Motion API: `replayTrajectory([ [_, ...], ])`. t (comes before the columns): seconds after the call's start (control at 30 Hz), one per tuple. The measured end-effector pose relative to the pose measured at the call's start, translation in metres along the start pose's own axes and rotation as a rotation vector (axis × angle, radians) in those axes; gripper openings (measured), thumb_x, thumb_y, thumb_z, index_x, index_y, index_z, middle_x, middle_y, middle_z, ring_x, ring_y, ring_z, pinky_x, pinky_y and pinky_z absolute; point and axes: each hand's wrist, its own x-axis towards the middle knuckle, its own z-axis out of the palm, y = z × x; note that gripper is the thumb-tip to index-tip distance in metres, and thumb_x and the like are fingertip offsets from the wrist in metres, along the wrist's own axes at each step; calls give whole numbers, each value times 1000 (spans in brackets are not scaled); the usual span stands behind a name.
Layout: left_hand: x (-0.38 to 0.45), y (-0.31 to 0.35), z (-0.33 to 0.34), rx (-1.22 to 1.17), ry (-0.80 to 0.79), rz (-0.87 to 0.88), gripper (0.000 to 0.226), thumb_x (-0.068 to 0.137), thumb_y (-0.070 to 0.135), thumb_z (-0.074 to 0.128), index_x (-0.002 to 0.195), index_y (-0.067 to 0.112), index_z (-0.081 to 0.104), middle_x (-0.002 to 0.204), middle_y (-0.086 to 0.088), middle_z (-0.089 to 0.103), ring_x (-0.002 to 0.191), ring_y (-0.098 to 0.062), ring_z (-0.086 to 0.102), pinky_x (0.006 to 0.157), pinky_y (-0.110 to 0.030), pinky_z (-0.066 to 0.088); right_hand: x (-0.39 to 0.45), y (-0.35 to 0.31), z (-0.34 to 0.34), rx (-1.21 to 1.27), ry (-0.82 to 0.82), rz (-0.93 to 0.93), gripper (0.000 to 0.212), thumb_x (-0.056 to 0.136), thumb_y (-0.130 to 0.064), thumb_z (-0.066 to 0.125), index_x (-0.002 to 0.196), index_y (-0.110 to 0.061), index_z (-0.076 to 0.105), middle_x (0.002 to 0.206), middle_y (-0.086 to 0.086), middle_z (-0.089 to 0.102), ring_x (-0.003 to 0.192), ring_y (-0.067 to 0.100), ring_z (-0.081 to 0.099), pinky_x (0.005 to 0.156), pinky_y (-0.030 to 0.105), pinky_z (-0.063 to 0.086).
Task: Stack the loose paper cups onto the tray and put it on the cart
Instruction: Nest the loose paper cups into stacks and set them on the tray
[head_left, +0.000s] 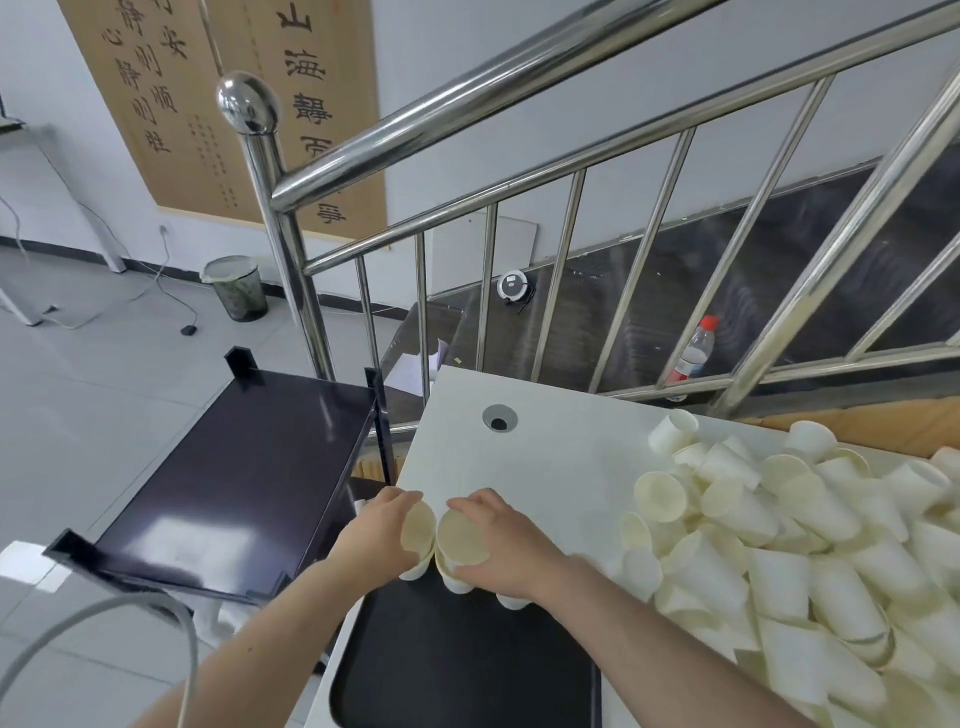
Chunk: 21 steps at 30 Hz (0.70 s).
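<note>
A black tray (467, 670) lies on the white table (561, 447) near its front left corner. At the tray's far edge my left hand (376, 540) grips a white paper cup (418, 530), its mouth turned toward me. Right beside it my right hand (506, 545) grips another cup (461, 538), also mouth up, above more cups standing on the tray. A big heap of loose paper cups (810, 530) covers the table's right side. The black cart (234, 478) stands just left of the table, its top shelf bare.
A steel stair railing (519, 218) rises behind the table, with a water bottle (693, 351) on the steps beyond it. The table has a round cable hole (500, 418). A grey cable (130, 613) hangs at my left. A waste bin (236, 286) stands on the floor far left.
</note>
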Motion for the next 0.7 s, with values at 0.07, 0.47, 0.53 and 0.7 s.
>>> replayTrajectory([
  [0.07,2,-3,3,4,-22,5,77,77,19,65,145,27,31,145,12,31,124,-14,45,90,-32,50,1,5,3,-8,-7,12,73,83,-34,66,147,-28,31,142,-9,33,122,19,49,98,31,43],
  [0.47,11,-12,11,92,-54,2,73,77,30,67,143,26,35,145,12,34,126,-13,43,94,-35,48,13,15,11,-154,-118,57,78,80,-37,71,147,-16,35,149,-3,36,132,19,40,104,35,40],
  [0.53,12,-13,12,81,-50,-2,73,77,30,68,143,26,36,145,12,35,124,-13,45,94,-34,48,15,15,14,-155,-120,64,77,80,-36,71,146,-14,37,148,-2,38,130,20,42,103,35,41],
  [0.7,14,-16,14,71,-52,-11,75,79,30,68,145,26,34,147,14,34,124,-14,47,97,-32,47,16,17,16,-131,-111,68,77,82,-36,71,147,-15,35,150,-3,36,132,20,41,106,34,40],
])
